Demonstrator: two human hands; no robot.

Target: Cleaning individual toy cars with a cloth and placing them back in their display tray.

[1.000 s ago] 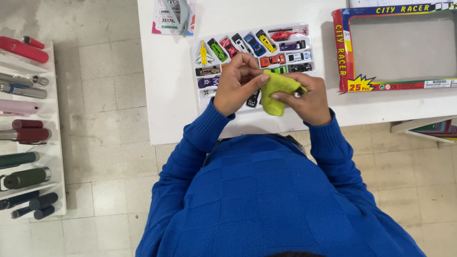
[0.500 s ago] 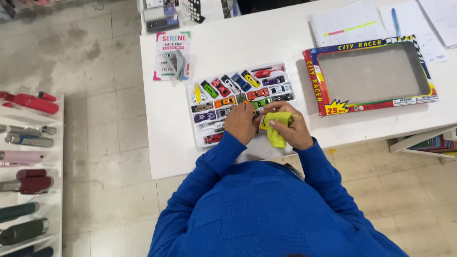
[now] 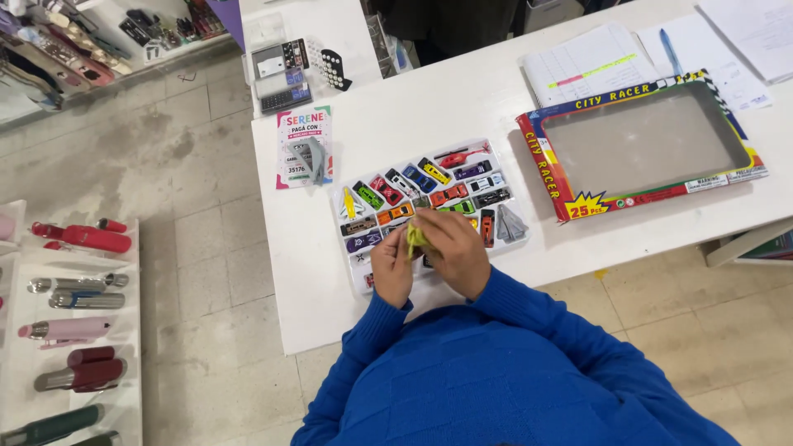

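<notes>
- Left hand (image 3: 391,270) and right hand (image 3: 453,249) pinch a yellow-green cloth (image 3: 414,239) between them.
- Directly beneath the grip: clear tray (image 3: 357,248) of toy cars (image 3: 429,191).

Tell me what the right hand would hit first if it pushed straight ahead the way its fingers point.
The right hand points up-left across the tray of toy cars. It already touches the yellow-green cloth; past that, probably the orange toy car, though height above the tray is unclear.
</notes>
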